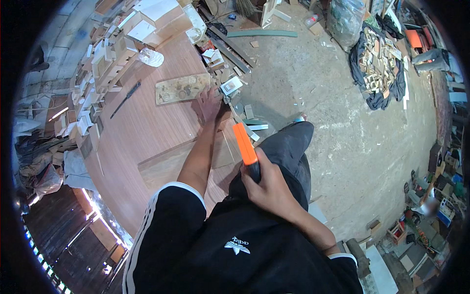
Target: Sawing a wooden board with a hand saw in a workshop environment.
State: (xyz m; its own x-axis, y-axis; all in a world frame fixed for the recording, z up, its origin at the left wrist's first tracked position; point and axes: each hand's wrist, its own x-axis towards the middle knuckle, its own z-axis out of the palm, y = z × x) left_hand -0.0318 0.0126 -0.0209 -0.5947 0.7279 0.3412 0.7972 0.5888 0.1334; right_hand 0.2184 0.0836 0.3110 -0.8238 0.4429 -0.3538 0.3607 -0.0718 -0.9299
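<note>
My right hand is closed on the orange-and-black handle of a saw, whose narrow blade points forward toward the worktop's right edge, beside my left hand. My left hand has its fingers spread and resting at that edge, next to a stained rectangular board; whatever lies under the fingertips is hard to make out. A small white box-like piece sits just beyond them. A flat pale wooden sheet lies on the worktop below my left forearm.
Stacked small wooden constructions line the worktop's left side, near a black bar-shaped tool and white plastic bundle. My bent leg is right of the saw, over concrete floor. Beyond are wood strips and a scrap heap on dark cloth.
</note>
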